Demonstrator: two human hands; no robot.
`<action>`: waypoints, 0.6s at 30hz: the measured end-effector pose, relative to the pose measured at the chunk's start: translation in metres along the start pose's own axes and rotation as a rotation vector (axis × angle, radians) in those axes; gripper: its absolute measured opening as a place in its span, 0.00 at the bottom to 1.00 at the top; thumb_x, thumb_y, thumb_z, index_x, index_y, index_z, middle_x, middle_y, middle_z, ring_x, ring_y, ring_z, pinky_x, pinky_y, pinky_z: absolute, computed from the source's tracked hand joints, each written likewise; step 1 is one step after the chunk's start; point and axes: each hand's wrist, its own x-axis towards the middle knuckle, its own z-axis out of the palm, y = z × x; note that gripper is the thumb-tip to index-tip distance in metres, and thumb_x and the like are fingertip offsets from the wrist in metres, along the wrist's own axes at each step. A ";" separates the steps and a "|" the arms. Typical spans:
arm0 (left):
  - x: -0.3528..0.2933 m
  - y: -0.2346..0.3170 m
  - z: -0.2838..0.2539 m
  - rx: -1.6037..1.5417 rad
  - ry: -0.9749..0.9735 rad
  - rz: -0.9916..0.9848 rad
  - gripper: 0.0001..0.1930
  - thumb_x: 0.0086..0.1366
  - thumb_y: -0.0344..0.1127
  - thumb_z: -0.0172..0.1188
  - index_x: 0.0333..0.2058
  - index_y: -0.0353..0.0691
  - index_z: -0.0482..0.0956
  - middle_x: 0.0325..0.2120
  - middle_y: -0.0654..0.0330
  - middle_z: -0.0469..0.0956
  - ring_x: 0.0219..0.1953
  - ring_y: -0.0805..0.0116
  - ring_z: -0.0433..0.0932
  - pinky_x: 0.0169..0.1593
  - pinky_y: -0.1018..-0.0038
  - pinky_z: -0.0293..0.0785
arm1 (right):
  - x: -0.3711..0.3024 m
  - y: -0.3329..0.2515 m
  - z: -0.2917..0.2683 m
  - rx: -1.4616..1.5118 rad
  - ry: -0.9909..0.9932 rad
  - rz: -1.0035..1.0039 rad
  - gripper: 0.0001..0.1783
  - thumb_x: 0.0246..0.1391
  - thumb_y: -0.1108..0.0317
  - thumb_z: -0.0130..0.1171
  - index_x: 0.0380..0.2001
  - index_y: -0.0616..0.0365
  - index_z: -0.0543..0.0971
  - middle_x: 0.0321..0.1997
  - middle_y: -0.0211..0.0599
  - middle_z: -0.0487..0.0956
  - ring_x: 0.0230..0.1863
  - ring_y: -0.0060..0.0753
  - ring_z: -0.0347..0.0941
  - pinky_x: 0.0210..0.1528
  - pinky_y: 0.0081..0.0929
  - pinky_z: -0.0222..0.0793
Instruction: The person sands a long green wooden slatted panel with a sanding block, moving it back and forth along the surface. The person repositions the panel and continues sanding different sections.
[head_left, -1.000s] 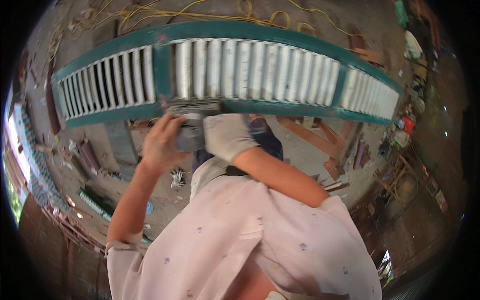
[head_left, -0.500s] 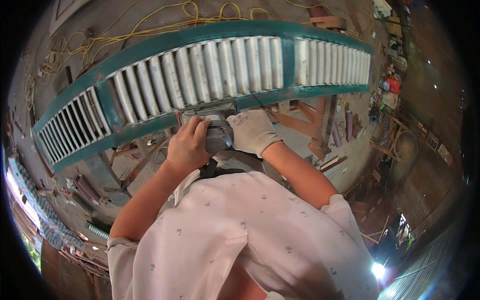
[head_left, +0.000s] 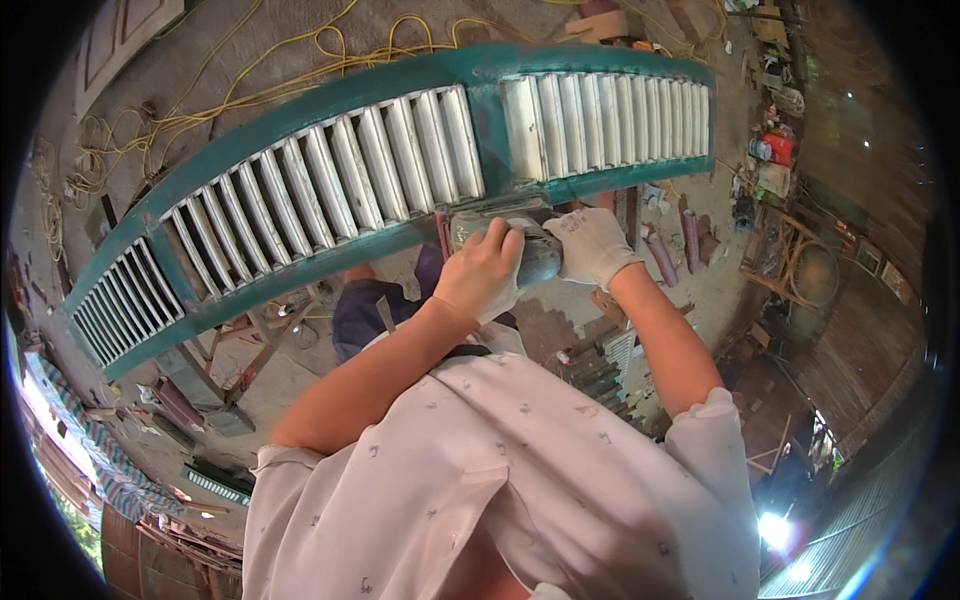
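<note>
A long green louvered shutter (head_left: 330,190) with white slats spans the view in front of me. Both my hands hold a grey power sander (head_left: 541,262), apparently a belt sander, against the shutter's near edge. My bare left hand (head_left: 482,272) is closed over the sander's left part. On its right end, my right hand (head_left: 595,248) wears a pale work glove and is wrapped round the grip. The sander's underside, where it meets the green wood, is hidden.
A yellow cable (head_left: 215,112) lies in loops on the floor beyond the shutter. Purple rolls (head_left: 690,238) and a round wire frame (head_left: 812,272) are at the right. Wooden pieces stand under the shutter. A smaller green louvered piece (head_left: 215,484) lies at the lower left.
Both hands and the sander have moved right along the shutter's near edge. My body has shifted with them, and my legs now show below the shutter.
</note>
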 end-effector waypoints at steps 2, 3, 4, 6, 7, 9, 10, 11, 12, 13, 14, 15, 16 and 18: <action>0.012 0.006 0.008 0.002 -0.001 0.021 0.33 0.51 0.32 0.75 0.57 0.36 0.77 0.48 0.53 0.77 0.46 0.49 0.85 0.47 0.58 0.86 | -0.004 0.012 0.000 0.024 -0.018 0.030 0.20 0.48 0.55 0.73 0.46 0.43 0.86 0.43 0.36 0.90 0.48 0.43 0.88 0.51 0.44 0.81; 0.013 0.006 0.008 -0.009 -0.014 0.024 0.31 0.52 0.32 0.74 0.56 0.35 0.77 0.48 0.54 0.77 0.47 0.49 0.85 0.48 0.58 0.85 | -0.007 0.015 0.003 0.041 0.010 0.018 0.20 0.50 0.55 0.72 0.47 0.44 0.85 0.43 0.36 0.90 0.48 0.43 0.88 0.50 0.44 0.81; 0.013 0.006 0.007 -0.007 -0.054 0.035 0.30 0.53 0.32 0.74 0.56 0.35 0.77 0.49 0.53 0.76 0.48 0.49 0.84 0.49 0.57 0.85 | -0.008 0.017 0.008 0.055 0.041 -0.002 0.20 0.52 0.55 0.71 0.49 0.45 0.84 0.43 0.37 0.89 0.48 0.42 0.88 0.49 0.44 0.81; 0.013 0.004 0.001 -0.004 -0.140 0.067 0.30 0.55 0.32 0.73 0.57 0.35 0.75 0.51 0.51 0.75 0.49 0.47 0.84 0.50 0.57 0.85 | -0.015 0.016 0.018 0.150 0.148 -0.010 0.26 0.53 0.55 0.71 0.55 0.45 0.80 0.46 0.38 0.89 0.48 0.44 0.88 0.49 0.45 0.81; 0.014 0.003 0.000 -0.009 -0.114 0.096 0.29 0.56 0.32 0.72 0.57 0.35 0.74 0.52 0.50 0.74 0.50 0.46 0.84 0.51 0.56 0.85 | -0.018 0.012 0.024 0.229 0.224 -0.007 0.31 0.52 0.54 0.72 0.60 0.44 0.78 0.49 0.39 0.89 0.49 0.45 0.88 0.49 0.46 0.81; 0.016 0.002 0.001 -0.022 -0.065 0.148 0.29 0.59 0.32 0.70 0.58 0.36 0.72 0.56 0.47 0.72 0.53 0.45 0.83 0.53 0.55 0.84 | -0.029 0.010 0.028 0.330 0.422 -0.130 0.53 0.47 0.50 0.77 0.77 0.42 0.66 0.58 0.44 0.87 0.55 0.50 0.86 0.54 0.46 0.81; 0.018 0.004 0.001 -0.031 -0.083 0.123 0.29 0.60 0.32 0.70 0.59 0.37 0.71 0.58 0.47 0.70 0.54 0.43 0.82 0.54 0.54 0.84 | -0.031 0.010 0.024 0.364 0.351 -0.102 0.55 0.47 0.50 0.78 0.77 0.42 0.65 0.59 0.45 0.86 0.57 0.51 0.85 0.56 0.46 0.81; 0.019 0.006 0.000 -0.040 -0.099 0.098 0.29 0.62 0.32 0.69 0.61 0.37 0.70 0.59 0.46 0.69 0.56 0.42 0.81 0.55 0.54 0.84 | -0.033 0.009 0.017 0.398 0.280 -0.075 0.56 0.46 0.50 0.79 0.78 0.42 0.65 0.61 0.45 0.85 0.59 0.52 0.84 0.58 0.46 0.80; 0.019 0.008 -0.002 -0.049 -0.115 0.070 0.30 0.63 0.32 0.69 0.62 0.38 0.70 0.61 0.45 0.68 0.58 0.41 0.80 0.56 0.54 0.83 | -0.034 0.008 0.013 0.430 0.207 -0.050 0.57 0.45 0.50 0.80 0.79 0.42 0.65 0.63 0.46 0.85 0.61 0.53 0.83 0.60 0.46 0.79; 0.019 0.011 -0.006 -0.065 -0.074 0.053 0.31 0.63 0.33 0.70 0.63 0.38 0.69 0.62 0.45 0.67 0.60 0.40 0.79 0.57 0.54 0.83 | -0.038 0.008 0.013 0.512 0.212 -0.019 0.56 0.45 0.51 0.81 0.78 0.44 0.67 0.64 0.48 0.84 0.62 0.53 0.83 0.62 0.45 0.79; 0.016 0.013 -0.012 -0.081 -0.031 0.034 0.31 0.63 0.33 0.71 0.63 0.38 0.69 0.63 0.45 0.67 0.61 0.39 0.78 0.58 0.54 0.82 | -0.043 0.006 0.016 0.593 0.215 0.009 0.56 0.45 0.51 0.81 0.77 0.46 0.68 0.64 0.49 0.84 0.63 0.52 0.82 0.64 0.44 0.78; 0.012 0.016 -0.019 -0.098 0.014 0.014 0.32 0.63 0.33 0.72 0.64 0.39 0.69 0.64 0.45 0.67 0.62 0.39 0.77 0.59 0.54 0.82 | -0.049 0.003 0.022 0.673 0.218 0.034 0.55 0.45 0.52 0.82 0.76 0.47 0.69 0.65 0.50 0.83 0.65 0.51 0.82 0.66 0.44 0.77; 0.007 0.016 -0.030 -0.071 0.075 -0.020 0.34 0.63 0.34 0.73 0.65 0.39 0.69 0.64 0.45 0.67 0.62 0.38 0.76 0.60 0.54 0.81 | -0.053 0.002 0.041 0.808 0.358 0.053 0.54 0.46 0.52 0.82 0.75 0.50 0.70 0.65 0.51 0.83 0.65 0.51 0.82 0.67 0.42 0.76; -0.016 0.011 -0.055 -0.022 0.190 -0.109 0.36 0.62 0.35 0.76 0.66 0.39 0.69 0.65 0.45 0.67 0.63 0.38 0.75 0.62 0.54 0.80 | -0.056 -0.005 0.090 1.080 0.618 0.081 0.52 0.47 0.54 0.83 0.73 0.56 0.72 0.64 0.53 0.84 0.65 0.49 0.82 0.68 0.40 0.75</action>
